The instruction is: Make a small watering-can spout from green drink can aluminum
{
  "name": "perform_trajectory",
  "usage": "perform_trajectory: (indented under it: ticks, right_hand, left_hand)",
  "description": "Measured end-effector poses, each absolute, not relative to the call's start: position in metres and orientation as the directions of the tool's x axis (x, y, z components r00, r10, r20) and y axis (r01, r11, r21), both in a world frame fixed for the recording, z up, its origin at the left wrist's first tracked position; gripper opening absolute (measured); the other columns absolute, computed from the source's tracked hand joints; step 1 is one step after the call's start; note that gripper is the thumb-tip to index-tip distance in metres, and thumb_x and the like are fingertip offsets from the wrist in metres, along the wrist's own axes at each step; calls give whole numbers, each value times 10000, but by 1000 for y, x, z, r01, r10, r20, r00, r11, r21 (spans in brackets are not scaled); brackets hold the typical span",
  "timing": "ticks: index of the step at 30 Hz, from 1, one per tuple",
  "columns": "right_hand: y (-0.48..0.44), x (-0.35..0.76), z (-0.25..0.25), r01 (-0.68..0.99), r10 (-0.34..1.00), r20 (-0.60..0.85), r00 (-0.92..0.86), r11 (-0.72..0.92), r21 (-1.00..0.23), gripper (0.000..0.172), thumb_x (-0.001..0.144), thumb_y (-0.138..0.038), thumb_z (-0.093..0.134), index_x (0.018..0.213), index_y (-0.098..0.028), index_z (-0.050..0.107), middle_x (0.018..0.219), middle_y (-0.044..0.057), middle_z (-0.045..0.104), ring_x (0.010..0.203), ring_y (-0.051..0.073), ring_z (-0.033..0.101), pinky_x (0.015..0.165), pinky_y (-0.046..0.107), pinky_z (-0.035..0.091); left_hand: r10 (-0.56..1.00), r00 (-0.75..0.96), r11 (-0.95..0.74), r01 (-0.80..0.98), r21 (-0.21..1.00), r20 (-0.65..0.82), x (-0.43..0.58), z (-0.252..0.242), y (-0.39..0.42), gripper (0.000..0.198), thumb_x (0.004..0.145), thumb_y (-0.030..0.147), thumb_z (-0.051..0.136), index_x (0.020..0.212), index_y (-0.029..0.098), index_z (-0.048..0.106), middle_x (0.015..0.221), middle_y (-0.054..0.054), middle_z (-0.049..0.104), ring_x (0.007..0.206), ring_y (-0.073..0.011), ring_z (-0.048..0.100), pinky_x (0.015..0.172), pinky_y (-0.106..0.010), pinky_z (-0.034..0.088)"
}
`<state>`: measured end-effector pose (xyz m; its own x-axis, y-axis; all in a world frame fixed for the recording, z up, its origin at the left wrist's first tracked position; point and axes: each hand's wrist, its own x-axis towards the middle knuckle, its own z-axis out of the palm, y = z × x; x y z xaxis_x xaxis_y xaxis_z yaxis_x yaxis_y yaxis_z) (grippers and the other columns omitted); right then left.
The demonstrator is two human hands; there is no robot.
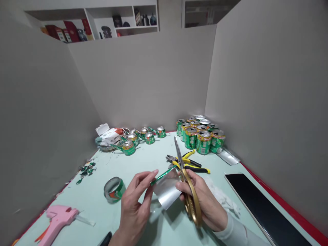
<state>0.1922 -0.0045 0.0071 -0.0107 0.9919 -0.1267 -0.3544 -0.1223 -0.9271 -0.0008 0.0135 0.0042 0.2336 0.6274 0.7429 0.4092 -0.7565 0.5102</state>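
My left hand is closed, its fingertips pinching the left edge of a cut aluminium can sheet, silver side facing me. A narrow green strip runs along the sheet's upper edge; whether it is folded over or separate I cannot tell. Gold-handled scissors are in my right hand, blades pointing up and away from me. The right thumb rests at the sheet's right edge. Behind the scissors lie yellow-and-black pliers. A cut green can ring stands left of my left hand.
Several whole green cans stand at the back right, beside a silver sheet. Short cut cans and a wipes packet are at the back left. A pink glue gun lies front left, a black-screened tablet right.
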Motion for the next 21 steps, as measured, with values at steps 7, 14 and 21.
perform_trajectory:
  ticks: [7, 14, 21]
  right_hand:
    - [-10, 191, 11, -355, 989, -147, 30, -127, -926, 391, 699, -363, 755, 988, -193, 554, 748, -60, 528, 547, 86, 559, 427, 179, 412]
    - [-8, 188, 12, -323, 994, -92, 57, -69, -944, 444, 647, -347, 795, 986, -201, 549, 725, -75, 513, 591, 95, 525, 547, 219, 498]
    - [-8, 185, 12, -303, 998, -58, -1, -56, -951, 514, 594, -264, 817, 1012, -207, 523, 682, -90, 524, 553, 90, 491, 516, 220, 453]
  left_hand:
    - [585, 185, -786, 371, 495, 790, 8, 3, 7, 447, 896, -7, 496, 1072, 332, 729, 1297, -45, 495, 1179, -200, 529, 881, -306, 533]
    - [852, 148, -512, 430, 743, 502, 14, -1, 8, 369, 869, 209, 644, 1216, 330, 674, 1181, -58, 628, 1038, -220, 612, 845, -333, 518]
    - [965, 183, -212, 122, 970, 188, 16, 2, 11, 632, 759, 243, 750, 1362, 301, 570, 1384, -65, 602, 1024, -229, 645, 785, -274, 528]
